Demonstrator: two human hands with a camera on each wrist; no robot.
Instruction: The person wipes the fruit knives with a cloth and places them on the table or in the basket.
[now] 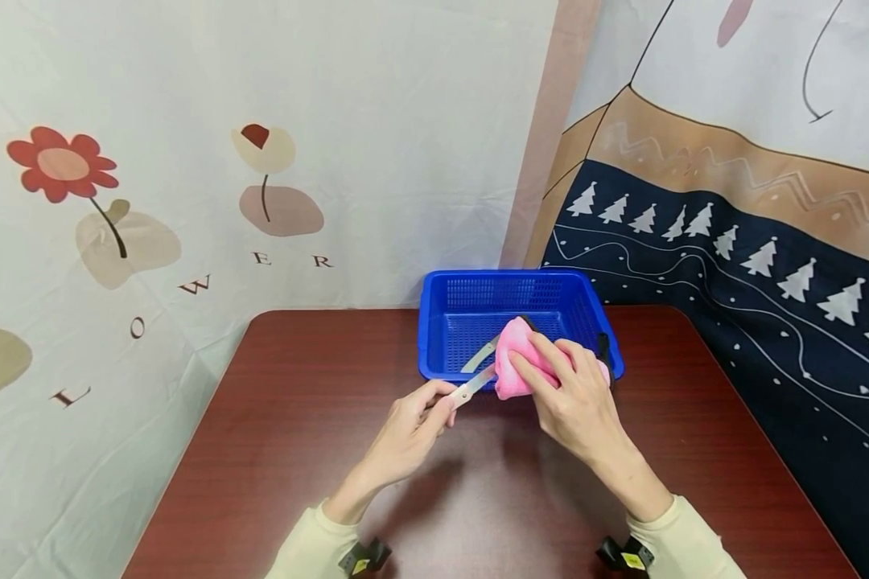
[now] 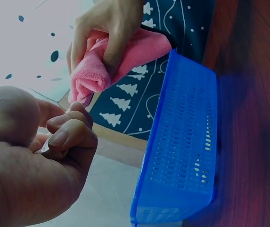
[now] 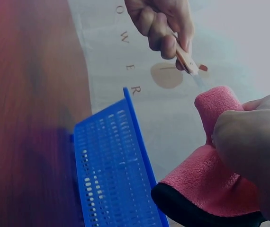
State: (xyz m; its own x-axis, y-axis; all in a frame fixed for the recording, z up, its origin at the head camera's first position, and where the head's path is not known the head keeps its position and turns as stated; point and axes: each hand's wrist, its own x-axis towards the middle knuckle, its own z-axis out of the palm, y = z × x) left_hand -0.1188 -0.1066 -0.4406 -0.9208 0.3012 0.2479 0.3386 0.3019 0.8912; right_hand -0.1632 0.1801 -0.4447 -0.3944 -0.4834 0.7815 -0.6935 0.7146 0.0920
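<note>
My left hand [image 1: 403,434] grips the pale handle of a knife [image 1: 463,395] in front of the basket. The knife's blade points up and right, and its far part is hidden in a pink cloth [image 1: 516,362]. With my right hand [image 1: 581,406] I hold the cloth folded around the blade. The cloth is fluffy with a dark edge [image 3: 196,208], which shows in the right wrist view. In the left wrist view the folded cloth [image 2: 90,78] meets the fingertips of my left hand [image 2: 45,156], and the knife is mostly covered there.
Behind both hands a blue perforated basket [image 1: 434,322] stands at the back of the brown table [image 1: 319,386]. Inside it lies a pale, slightly curved strip [image 1: 481,355], its kind unclear. Printed fabric [image 1: 376,161] hangs behind the table and along its right side.
</note>
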